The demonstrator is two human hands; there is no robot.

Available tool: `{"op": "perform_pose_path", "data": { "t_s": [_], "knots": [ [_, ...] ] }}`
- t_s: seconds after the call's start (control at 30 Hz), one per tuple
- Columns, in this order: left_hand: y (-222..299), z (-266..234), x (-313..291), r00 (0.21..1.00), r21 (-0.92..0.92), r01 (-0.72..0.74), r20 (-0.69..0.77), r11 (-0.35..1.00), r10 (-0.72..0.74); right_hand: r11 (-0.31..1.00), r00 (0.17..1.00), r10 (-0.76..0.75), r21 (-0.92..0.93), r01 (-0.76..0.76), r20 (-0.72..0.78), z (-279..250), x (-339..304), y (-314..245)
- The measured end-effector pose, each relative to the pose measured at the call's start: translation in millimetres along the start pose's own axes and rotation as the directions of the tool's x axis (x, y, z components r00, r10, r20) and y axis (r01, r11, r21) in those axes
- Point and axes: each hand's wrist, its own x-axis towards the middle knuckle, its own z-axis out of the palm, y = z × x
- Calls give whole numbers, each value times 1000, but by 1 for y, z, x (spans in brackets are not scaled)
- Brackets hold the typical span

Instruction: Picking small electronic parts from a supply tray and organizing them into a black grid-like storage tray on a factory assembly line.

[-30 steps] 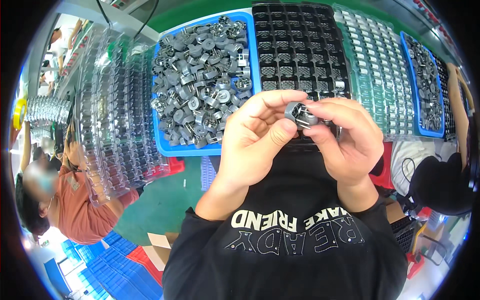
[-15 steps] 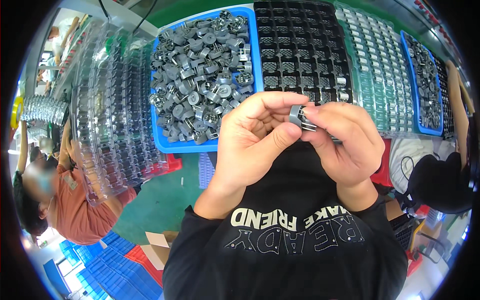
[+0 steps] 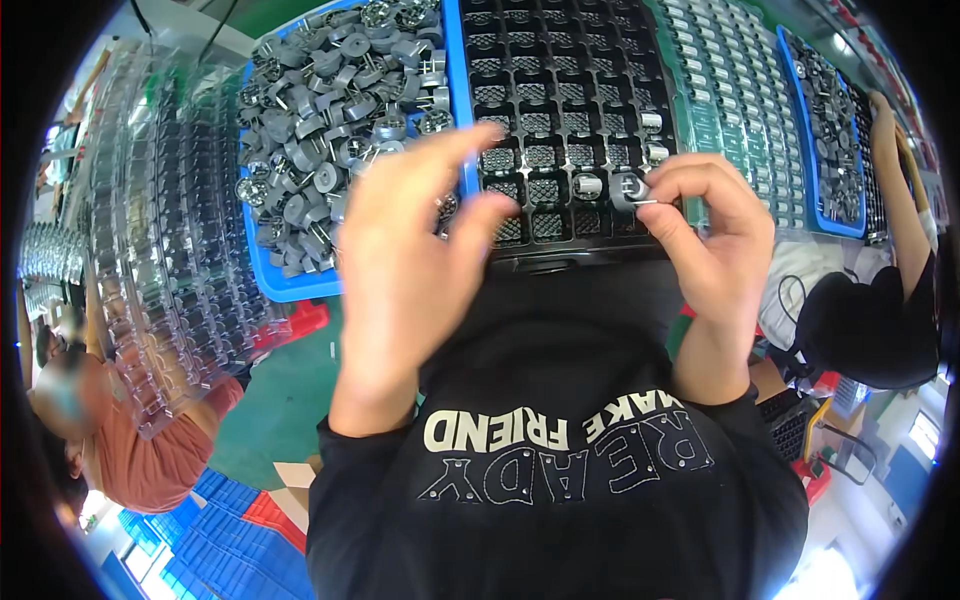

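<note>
My right hand pinches a small grey round part with metal pins between thumb and fingertips, over the near right corner of the black compartment tray. Nearby, a few silver cylindrical parts sit in compartments along the tray's right side. My left hand is blurred by motion, its thumb and forefinger spread apart with nothing between them. It hovers over the right edge of a blue bin, which is heaped with loose grey pinned parts, and hides some of them.
Clear plastic trays stand at the left. Right of the black tray lies a clear tray of silver cylinders, then another blue bin with grey parts. Other people are at the left and right.
My hands have come apart. The right has carried the grey pinned part to the black tray; the left has let go and moved left. More silver pieces show in the tray.
</note>
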Motion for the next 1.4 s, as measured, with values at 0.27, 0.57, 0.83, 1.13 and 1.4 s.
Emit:
{"op": "perform_pose_path", "data": {
  "t_s": [0.27, 0.57, 0.83, 1.13, 1.4],
  "knots": [
    [-44, -13, 23, 989, 456, -42, 145, 889, -28, 871, 944, -35, -454, 190, 329, 10, -13, 3],
    [-49, -29, 22, 994, 255, 11, 104, 967, -39, 800, 978, 154, -563, -208, -142, -77, 1, 50],
    [-52, -9, 22, 963, -477, 179, -93, 860, -253, 750, 911, 355, -519, -411, -208, -135, -2, 105],
    [-38, -6, 14, 939, -713, 274, 56, 645, -338, 782, 937, 342, -532, -325, -71, -131, -6, 95],
    [1, 35, 26, 944, -940, 323, 312, 106, -112, 913, 943, 247, 379, -149, -224, -50, -3, 39]
  ]
}}
